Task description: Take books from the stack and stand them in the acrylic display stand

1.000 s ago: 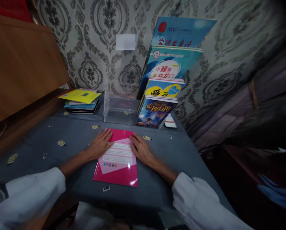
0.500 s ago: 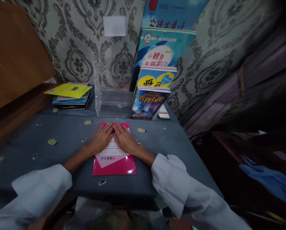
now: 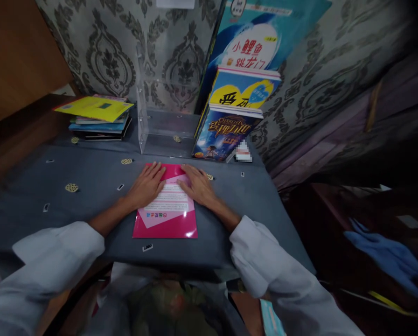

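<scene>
A pink book [image 3: 174, 228] lies flat on the dark tablecloth in front of me, its printed text upside down from where I look. My left hand [image 3: 147, 185] rests flat on the book's left side, fingers stretched out toward the far edge. On the opposite side, my right hand [image 3: 199, 185] lies with its fingers extended over the book's upper right edge. Pink cover shows between the two hands. Neither hand is wrapped round anything.
Beyond the book stands a clear acrylic rack [image 3: 141, 107]; several upright books [image 3: 226, 133] lean in its right part. A stack of books [image 3: 97, 119] with a yellow one on top lies at the back left. A patterned wall [image 3: 111, 56] rises behind the table.
My hands, close together on the middle of the book before, have moved apart toward its left and right sides. The camera view has tilted slightly downward.
</scene>
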The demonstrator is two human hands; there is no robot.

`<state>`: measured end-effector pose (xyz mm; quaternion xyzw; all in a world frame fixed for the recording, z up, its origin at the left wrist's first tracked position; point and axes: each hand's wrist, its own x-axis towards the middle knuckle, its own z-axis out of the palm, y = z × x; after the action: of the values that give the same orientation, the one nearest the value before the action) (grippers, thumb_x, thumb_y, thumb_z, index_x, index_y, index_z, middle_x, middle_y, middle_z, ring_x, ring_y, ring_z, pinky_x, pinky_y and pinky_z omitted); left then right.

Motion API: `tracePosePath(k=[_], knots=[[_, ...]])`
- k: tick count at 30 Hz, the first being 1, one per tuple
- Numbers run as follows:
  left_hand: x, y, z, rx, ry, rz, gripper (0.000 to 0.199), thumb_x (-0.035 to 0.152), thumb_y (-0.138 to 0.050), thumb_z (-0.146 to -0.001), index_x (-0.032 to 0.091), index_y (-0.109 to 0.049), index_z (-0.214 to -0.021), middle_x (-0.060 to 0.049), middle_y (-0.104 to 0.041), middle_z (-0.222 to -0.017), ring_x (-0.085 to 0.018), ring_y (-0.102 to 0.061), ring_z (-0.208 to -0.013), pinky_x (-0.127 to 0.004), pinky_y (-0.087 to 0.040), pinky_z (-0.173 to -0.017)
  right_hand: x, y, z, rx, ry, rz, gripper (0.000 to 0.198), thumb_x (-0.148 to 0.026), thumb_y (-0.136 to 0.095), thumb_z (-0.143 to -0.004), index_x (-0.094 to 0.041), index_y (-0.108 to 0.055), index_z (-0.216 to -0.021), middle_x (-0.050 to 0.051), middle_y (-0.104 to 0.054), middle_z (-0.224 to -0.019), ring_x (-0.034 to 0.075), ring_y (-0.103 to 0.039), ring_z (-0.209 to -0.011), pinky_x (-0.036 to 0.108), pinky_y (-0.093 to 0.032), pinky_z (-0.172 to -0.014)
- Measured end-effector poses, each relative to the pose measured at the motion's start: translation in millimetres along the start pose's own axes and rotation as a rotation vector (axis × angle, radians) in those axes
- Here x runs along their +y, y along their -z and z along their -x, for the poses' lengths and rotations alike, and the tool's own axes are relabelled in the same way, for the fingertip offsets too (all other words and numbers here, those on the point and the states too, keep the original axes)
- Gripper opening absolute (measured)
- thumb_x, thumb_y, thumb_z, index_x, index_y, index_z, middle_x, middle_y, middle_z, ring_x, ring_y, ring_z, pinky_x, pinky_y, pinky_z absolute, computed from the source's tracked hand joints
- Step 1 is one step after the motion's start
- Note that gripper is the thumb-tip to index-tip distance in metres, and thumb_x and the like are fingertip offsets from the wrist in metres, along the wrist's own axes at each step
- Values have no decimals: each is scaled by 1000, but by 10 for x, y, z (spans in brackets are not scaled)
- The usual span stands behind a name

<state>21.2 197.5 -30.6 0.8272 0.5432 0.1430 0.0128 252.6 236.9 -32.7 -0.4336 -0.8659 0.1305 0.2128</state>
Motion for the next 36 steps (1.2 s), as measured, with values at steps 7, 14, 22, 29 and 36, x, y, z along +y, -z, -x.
tracePosePath(k=[7,14,22,29,36], knots=[[1,80,-32,-121,-21,-21,63,48,-21,-106,12,-34,-156,-15,-33,-164,-28,-21,-155,-51,-16,-126,160,-2,-43,18,21,-62,50,-35,-48,-99,-17,-52,-145,14,-58,-146,29,-50,-137,50,-35,-115],[47,167,-102,-273,-204,22,60,49,-20,-107,23,-26,-160,-7,-24,-168,-23,-16,-157,-49,-10,-126,169,-2,-56,9,32,-68,48,-29,-44,-100,-18,-51,-145,11,-59,-146,26,-50,-136,48,-36,-115],[260,170,2,-287,-413,86,53,48,-24,-108,33,-30,-158,-4,-27,-167,-23,-20,-156,-56,-3,-125,177,-19,-74,7,8,-64,48,-23,-45,-99,-20,-50,-147,10,-58,-147,26,-50,-136,49,-38,-113],[407,214,126,-280,-520,141,49,49,-29,-107,38,-39,-154,-1,-36,-164,-22,-26,-154,-54,-3,-126,157,-1,-66,6,8,-60,47,-26,-44,-101,-22,-49,-147,8,-58,-147,27,-51,-135,50,-38,-113],[571,333,284,-375,-589,200,48,53,-39,-104,42,-44,-150,0,-33,-165,-25,-25,-154,-54,-3,-126,151,14,-61,6,13,-81,47,-26,-43,-101,-21,-51,-147,8,-58,-148,26,-51,-136,49,-37,-115]])
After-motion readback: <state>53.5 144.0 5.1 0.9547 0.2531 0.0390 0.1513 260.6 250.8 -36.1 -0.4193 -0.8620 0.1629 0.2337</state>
